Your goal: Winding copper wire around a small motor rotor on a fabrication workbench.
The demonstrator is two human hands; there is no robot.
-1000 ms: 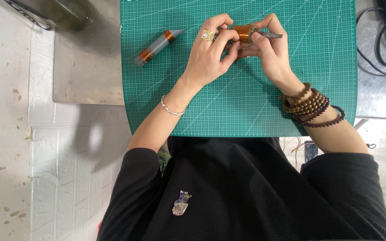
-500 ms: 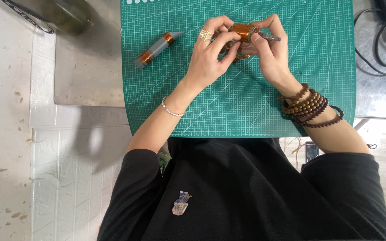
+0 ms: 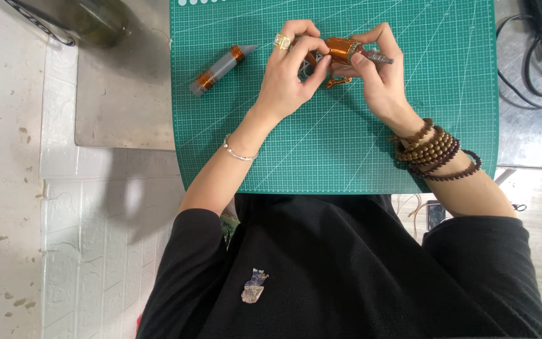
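1. Nearest the camera is the person's black top, with a small pale brooch (image 3: 254, 287) pinned to the front.
2. Both forearms reach out over a green cutting mat (image 3: 346, 150). The left wrist wears a thin silver bangle (image 3: 239, 150); the right wrist carries stacked brown bead bracelets (image 3: 435, 150).
3. The left hand (image 3: 286, 81), a gold ring (image 3: 281, 41) on one finger, has its fingertips pressed together on a small copper-coloured piece (image 3: 339, 50), held just above the far part of the mat.
4. The right hand (image 3: 377, 75) pinches the same piece from the other side, and a slim grey tool (image 3: 379, 59) sticks out past its fingers.
5. To the left on the mat lies a grey tube with copper bands (image 3: 219, 68), well apart from the hands.
6. Farther out, black cables (image 3: 534, 56) rest on the grey surface at the right.
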